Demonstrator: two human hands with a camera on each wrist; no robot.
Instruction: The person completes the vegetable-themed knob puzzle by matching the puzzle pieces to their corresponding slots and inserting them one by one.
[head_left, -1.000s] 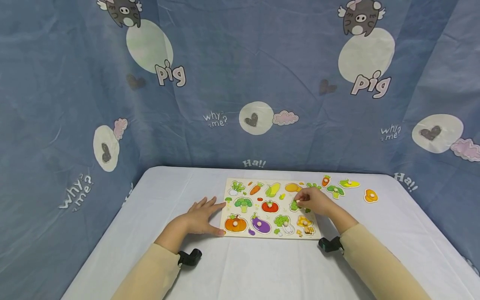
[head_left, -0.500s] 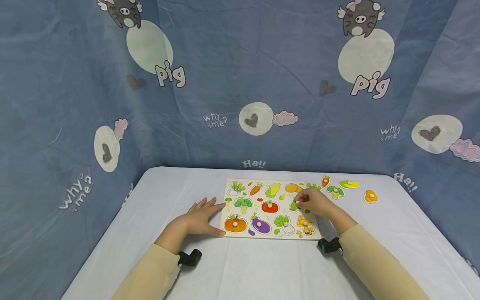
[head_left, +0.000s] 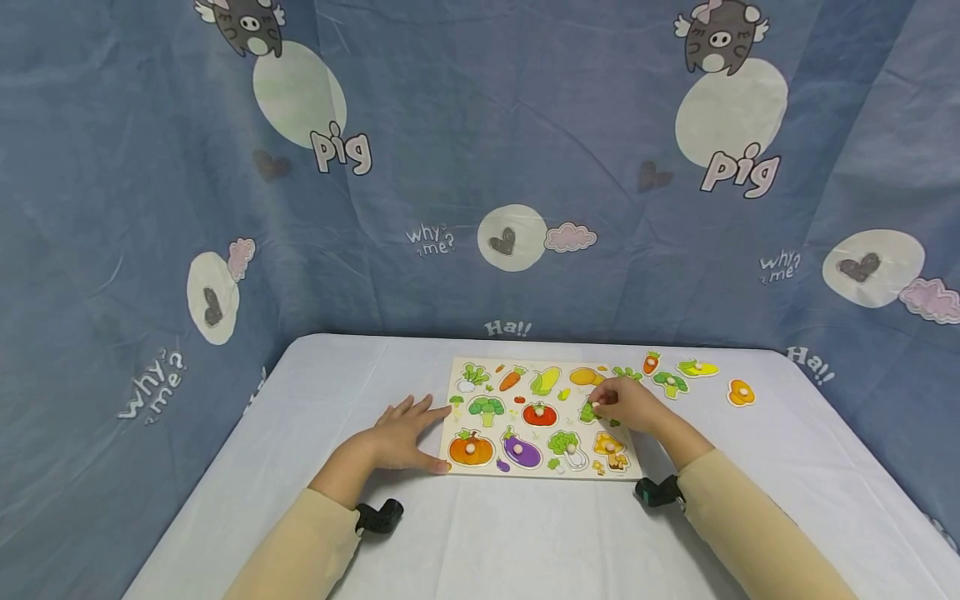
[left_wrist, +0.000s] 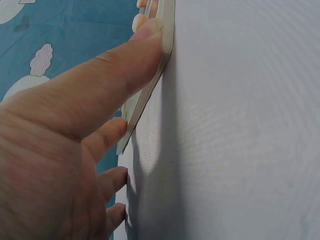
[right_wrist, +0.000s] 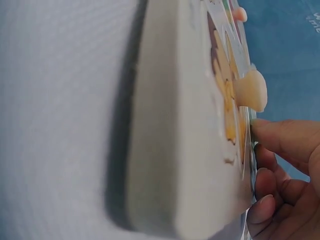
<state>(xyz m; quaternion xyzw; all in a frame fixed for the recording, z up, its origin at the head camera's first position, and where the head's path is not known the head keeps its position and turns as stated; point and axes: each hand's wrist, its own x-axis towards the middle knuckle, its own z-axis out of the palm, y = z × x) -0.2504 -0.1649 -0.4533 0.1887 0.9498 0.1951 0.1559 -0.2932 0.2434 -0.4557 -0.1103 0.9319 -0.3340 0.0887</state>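
Observation:
A wooden vegetable knob puzzle board lies flat on the table. My left hand is spread at its left side, thumb and index fingertips against the edge; the left wrist view shows the thumb on the board's corner. At the board's right part, my right hand pinches the small knob of a green puzzle piece, which overlaps its printed slot and is partly hidden by the fingers. Knobbed tomato, pumpkin, eggplant, cabbage and mushroom pieces sit in the board.
Loose carrot, broccoli, corn and round orange pieces lie beyond the board's right end. A white cloth covers the table. Blue printed fabric hangs behind and at the sides.

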